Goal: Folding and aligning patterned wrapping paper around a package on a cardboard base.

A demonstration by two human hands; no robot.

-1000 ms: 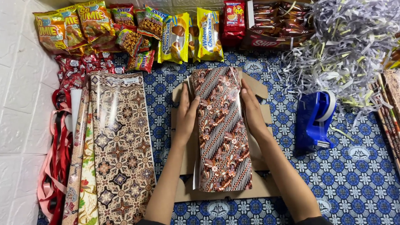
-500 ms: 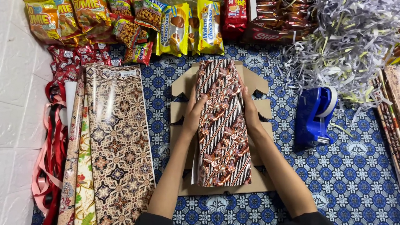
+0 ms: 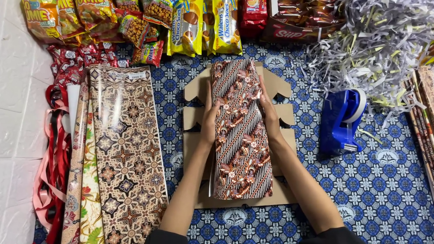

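Both hands are down on the job: the left hand [image 3: 211, 118] and the right hand [image 3: 270, 113] press flat against the two long sides of a wrapped strip of patterned paper [image 3: 241, 135], gripping it between the palms, fingers laid along its edges, neither hand clenched into a fist. That brown and copper paper lies lengthwise between the hands, running from just past the fingertips back toward the wrists, and it sits on top of a flat piece of cardboard [image 3: 193, 118] whose notched flaps stick out on either side of both hands. As for progress, the paper already looks folded around into a narrow sleeve and lined up over the middle of the cardboard, so the wrapping of the centre seems well under way; the side flaps are bare, and no tape shows on the paper, so, by my reading, sealing is yet to come. The blue tape dispenser [image 3: 343, 120] stands untouched, well off to the right of the right hand. Left of the left hand lie rolls of patterned wrapping paper [image 3: 124, 151], beyond the fingertips a row of snack packets [image 3: 202, 24], and a heap of shredded paper [image 3: 385, 34] beyond the right hand.
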